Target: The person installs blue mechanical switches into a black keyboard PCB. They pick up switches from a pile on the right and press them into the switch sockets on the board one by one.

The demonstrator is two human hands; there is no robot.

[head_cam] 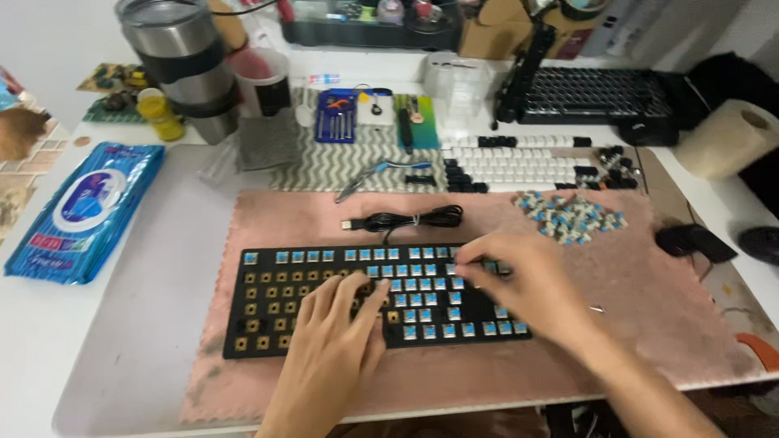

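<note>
keyboard lies on the pink mat on the table; keycaps off, blue switches fill its right part, left sockets bare. left hand rests flat on its lower middle, fingers loosely spread, holding nothing. right hand over its right part, fingertips pinched at a switch; cannot tell if one is gripped. loose switches piled beyond its right end, black cable just behind it. judgement: board stiff, light; switches small, pins bend easily, pinch by the sides.
</note>
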